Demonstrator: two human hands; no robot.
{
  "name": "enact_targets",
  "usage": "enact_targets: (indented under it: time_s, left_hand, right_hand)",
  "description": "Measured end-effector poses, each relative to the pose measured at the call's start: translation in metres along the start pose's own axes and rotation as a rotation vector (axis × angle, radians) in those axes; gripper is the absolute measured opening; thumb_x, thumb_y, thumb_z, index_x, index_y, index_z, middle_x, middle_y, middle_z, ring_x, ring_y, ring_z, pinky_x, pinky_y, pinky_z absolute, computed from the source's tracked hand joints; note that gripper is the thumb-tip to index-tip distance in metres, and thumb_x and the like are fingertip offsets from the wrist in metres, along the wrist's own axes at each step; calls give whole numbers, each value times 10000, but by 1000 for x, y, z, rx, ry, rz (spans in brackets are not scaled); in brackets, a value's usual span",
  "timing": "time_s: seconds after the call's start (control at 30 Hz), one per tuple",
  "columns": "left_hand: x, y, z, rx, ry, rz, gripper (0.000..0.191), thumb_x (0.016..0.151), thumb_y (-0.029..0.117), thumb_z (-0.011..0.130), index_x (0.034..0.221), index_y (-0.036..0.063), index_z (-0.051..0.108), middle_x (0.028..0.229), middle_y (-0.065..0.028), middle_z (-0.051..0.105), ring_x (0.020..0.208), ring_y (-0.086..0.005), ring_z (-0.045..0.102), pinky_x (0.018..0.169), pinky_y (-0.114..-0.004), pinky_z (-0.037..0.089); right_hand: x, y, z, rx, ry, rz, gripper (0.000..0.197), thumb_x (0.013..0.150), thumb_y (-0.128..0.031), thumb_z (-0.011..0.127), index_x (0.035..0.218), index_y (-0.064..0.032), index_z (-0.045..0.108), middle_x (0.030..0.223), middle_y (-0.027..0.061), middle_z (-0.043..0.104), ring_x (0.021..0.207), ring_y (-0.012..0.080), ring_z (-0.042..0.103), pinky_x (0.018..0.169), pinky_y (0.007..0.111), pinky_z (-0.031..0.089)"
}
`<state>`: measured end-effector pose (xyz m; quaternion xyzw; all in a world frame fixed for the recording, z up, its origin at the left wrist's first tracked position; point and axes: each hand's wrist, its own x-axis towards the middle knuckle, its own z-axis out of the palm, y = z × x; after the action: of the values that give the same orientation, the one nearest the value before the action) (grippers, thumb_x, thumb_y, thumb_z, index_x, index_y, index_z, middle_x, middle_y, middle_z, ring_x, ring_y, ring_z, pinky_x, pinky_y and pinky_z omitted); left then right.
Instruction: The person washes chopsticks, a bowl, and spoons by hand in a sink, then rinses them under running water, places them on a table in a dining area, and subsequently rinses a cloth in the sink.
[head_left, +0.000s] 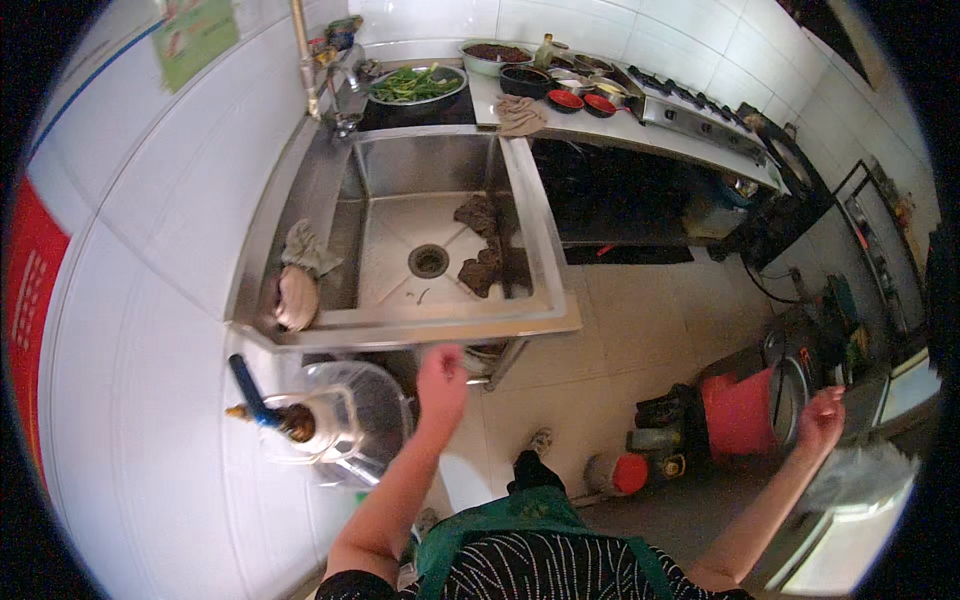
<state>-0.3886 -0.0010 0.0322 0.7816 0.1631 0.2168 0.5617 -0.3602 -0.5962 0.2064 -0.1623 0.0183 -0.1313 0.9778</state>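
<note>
My left hand hangs with curled fingers just in front of the near rim of a stainless steel sink; nothing shows in it. Out to the right, my right hand is loosely curled beside a red bucket; whether it touches or holds anything is unclear. In the sink, dark brown lumps or cloths lie right of the drain. On its left ledge rest a pale grey cloth and a pale rounded item.
Left of me stands a clear plastic container with a blue-handled valve. Behind the sink are a bowl of green vegetables, a brown cloth, bowls and a gas stove. A red-lidded jar stands on the floor.
</note>
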Motion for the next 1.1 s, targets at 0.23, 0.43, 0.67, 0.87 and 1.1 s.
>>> enact_targets:
  time_s: [0.23, 0.43, 0.67, 0.87, 1.1]
  left_hand:
    - [83, -49, 70, 893, 384, -67, 253, 710, 106, 525, 954, 77, 585, 1115, -94, 535, 1137, -258, 420, 1018, -468, 188]
    - [84, -19, 68, 1036, 308, -98, 292, 656, 124, 520, 939, 122, 594, 1100, -41, 548, 1159, -250, 398, 1030, -486, 152]
    - [90, -22, 74, 1005, 313, 35, 326, 545, 106, 486, 853, 103, 593, 1049, -61, 568, 1094, -283, 453, 981, -477, 256]
    - [84, -14, 77, 986, 389, -97, 285, 574, 12, 461, 829, 56, 579, 1015, -98, 576, 1096, -302, 465, 1011, -495, 218]
    - [100, -15, 100, 955, 521, -206, 212, 625, -41, 467, 799, 38, 560, 1045, -113, 580, 1124, -314, 454, 1026, -489, 209]
  right_hand:
    - [169, 127, -112, -109, 471, 337, 172, 783, -34, 417, 908, -29, 535, 695, 56, 519, 544, 137, 450, 456, 248, 409]
    - [290, 241, -70, -393, 485, 581, 97, 785, 0, 486, 862, -56, 504, 618, 33, 452, 483, 137, 389, 412, 240, 359]
    - [396, 367, -48, -509, 139, 1018, 106, 810, -6, 469, 908, -34, 499, 690, 33, 488, 548, 120, 409, 473, 236, 366]
    - [432, 506, 39, -1162, -400, 967, 128, 780, -54, 511, 902, -25, 539, 749, 64, 570, 627, 149, 539, 542, 272, 460]
    - [556, 672, 82, -1711, -1677, -553, 342, 714, -167, 624, 1014, -28, 533, 1067, 186, 515, 1032, 358, 464, 901, 412, 374]
